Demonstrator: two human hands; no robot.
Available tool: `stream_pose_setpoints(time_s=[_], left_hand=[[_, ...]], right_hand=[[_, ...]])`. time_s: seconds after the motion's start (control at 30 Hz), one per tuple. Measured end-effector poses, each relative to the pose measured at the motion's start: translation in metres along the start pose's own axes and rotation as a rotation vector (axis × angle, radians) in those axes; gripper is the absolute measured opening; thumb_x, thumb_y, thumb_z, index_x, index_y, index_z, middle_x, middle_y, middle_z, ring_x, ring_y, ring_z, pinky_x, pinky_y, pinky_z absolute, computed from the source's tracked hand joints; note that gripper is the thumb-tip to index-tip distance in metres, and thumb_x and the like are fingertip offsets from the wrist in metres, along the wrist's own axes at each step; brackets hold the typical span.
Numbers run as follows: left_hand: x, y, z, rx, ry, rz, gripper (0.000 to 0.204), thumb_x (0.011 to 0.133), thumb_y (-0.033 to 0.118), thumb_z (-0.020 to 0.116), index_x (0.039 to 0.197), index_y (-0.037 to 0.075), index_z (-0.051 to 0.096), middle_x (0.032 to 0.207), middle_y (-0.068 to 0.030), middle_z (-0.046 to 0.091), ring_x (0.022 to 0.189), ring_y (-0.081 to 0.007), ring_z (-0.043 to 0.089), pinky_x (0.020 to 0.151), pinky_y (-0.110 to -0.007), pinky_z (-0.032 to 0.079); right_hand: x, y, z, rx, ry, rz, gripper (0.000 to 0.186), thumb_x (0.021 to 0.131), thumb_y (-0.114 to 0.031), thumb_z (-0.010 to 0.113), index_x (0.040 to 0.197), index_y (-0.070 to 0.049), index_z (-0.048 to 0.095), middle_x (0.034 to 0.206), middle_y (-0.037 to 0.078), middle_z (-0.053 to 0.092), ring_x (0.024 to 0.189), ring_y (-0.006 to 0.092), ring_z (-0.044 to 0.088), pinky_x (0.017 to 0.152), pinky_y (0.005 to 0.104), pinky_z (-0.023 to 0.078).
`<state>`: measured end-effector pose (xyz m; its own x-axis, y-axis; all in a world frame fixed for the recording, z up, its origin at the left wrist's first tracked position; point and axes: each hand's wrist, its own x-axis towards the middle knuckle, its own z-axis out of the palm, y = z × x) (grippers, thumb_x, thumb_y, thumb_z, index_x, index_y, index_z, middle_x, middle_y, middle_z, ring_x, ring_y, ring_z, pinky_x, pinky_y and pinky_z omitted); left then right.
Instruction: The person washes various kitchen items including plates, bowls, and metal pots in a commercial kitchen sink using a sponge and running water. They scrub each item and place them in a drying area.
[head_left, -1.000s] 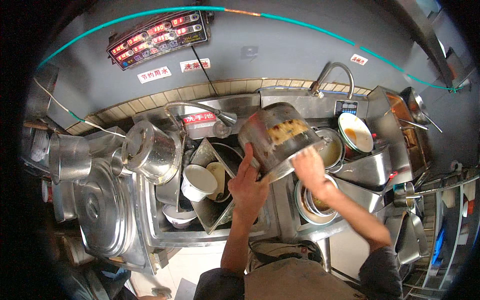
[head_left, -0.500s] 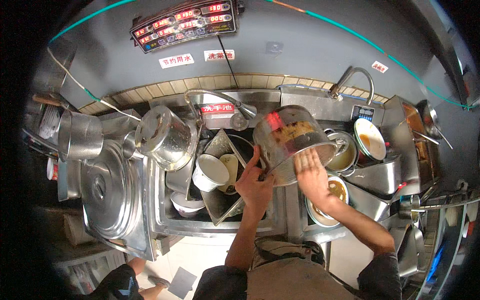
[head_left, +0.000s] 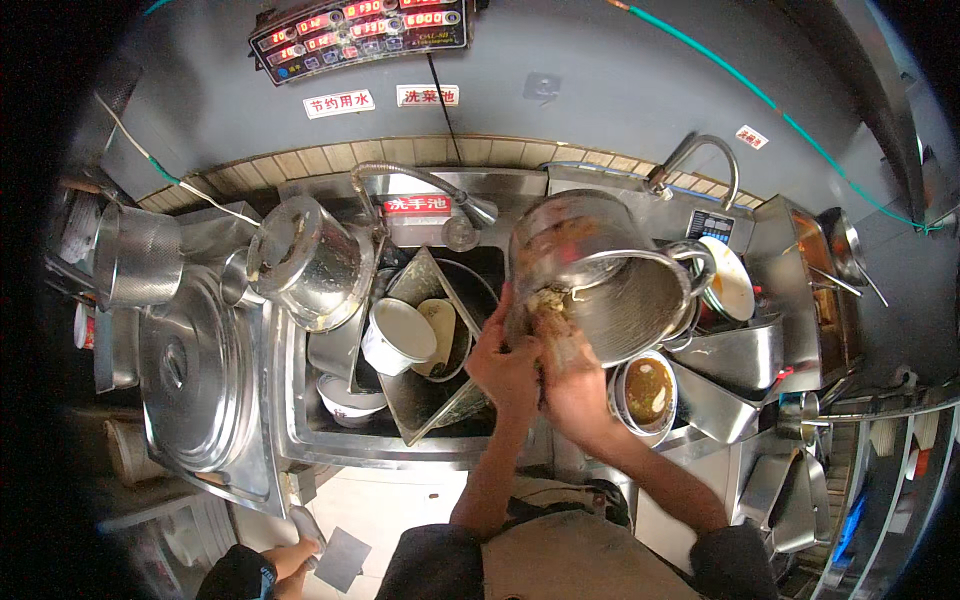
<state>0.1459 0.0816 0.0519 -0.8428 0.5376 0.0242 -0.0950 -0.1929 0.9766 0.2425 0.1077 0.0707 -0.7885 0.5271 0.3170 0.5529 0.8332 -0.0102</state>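
Note:
A large steel pot (head_left: 633, 310) is tilted with its mouth toward me over the sink edge. Its outside carries brown stains, and a loop handle sticks out on the right. My left hand (head_left: 503, 365) is closed on the pot's left side, its fingers partly hidden. My right hand (head_left: 572, 375) is at the near left rim, slightly blurred, fingers bunched around a crumpled yellowish clump (head_left: 548, 300) just inside the mouth. Whether the clump is a scrubber or food scraps I cannot tell. Just below the pot stands a white bowl of brown liquid (head_left: 650, 392).
A white tub (head_left: 398, 337) and a slanted steel pan (head_left: 430, 395) lie in the left sink. An upturned steel pot (head_left: 310, 262) rests on its left edge, beside a large round lid (head_left: 190, 370). Steel containers (head_left: 735, 352) crowd the right. Another person's hand (head_left: 292, 556) shows low left.
The pot has turned so its mouth now faces me. My right hand has moved left from inside the mouth to the left rim, fingers drawn together. The other person's hand has shifted.

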Motion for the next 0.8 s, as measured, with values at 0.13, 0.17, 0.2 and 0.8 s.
stream_pose_setpoints(time_s=[0.13,0.17,0.2,0.8], left_hand=[[-0.001,0.014,-0.011,-0.053,0.008,-0.156,0.059,0.055,-0.004,0.051,0.113,0.001,0.060,0.104,-0.0059,0.064,0.052,-0.0014,0.049,0.040,-0.016,0.039],[-0.002,0.016,-0.013,-0.061,-0.002,-0.159,0.059,0.055,-0.005,0.051,0.113,0.001,0.059,0.103,-0.0062,0.064,0.053,-0.0014,0.049,0.039,-0.016,0.038],[-0.004,0.018,-0.013,-0.073,-0.010,-0.169,0.059,0.056,-0.005,0.051,0.114,0.000,0.059,0.102,-0.0064,0.064,0.053,-0.0013,0.049,0.039,-0.016,0.038],[0.000,0.012,-0.019,-0.289,-0.008,-0.131,0.058,0.059,-0.006,0.050,0.116,-0.002,0.057,0.086,-0.0018,0.061,0.059,-0.0055,0.050,0.053,-0.021,0.044]], right_hand=[[-0.018,0.004,-0.010,0.152,0.004,-0.137,0.053,0.064,-0.004,0.055,0.115,0.006,0.050,0.114,0.022,0.054,0.104,0.0341,0.053,0.092,0.0426,0.042],[-0.032,0.018,-0.003,-0.208,-0.033,-0.237,0.051,0.064,-0.005,0.055,0.114,0.005,0.051,0.112,0.020,0.054,0.103,0.0332,0.054,0.092,0.0428,0.042],[-0.052,0.039,0.012,-0.572,-0.079,-0.336,0.050,0.064,-0.005,0.055,0.112,0.004,0.052,0.111,0.019,0.055,0.103,0.0323,0.054,0.093,0.0429,0.041],[0.001,0.001,-0.039,0.317,0.065,-0.263,0.042,0.062,-0.005,0.054,0.104,-0.001,0.058,0.108,0.016,0.055,0.108,0.0304,0.052,0.097,0.0415,0.040]])
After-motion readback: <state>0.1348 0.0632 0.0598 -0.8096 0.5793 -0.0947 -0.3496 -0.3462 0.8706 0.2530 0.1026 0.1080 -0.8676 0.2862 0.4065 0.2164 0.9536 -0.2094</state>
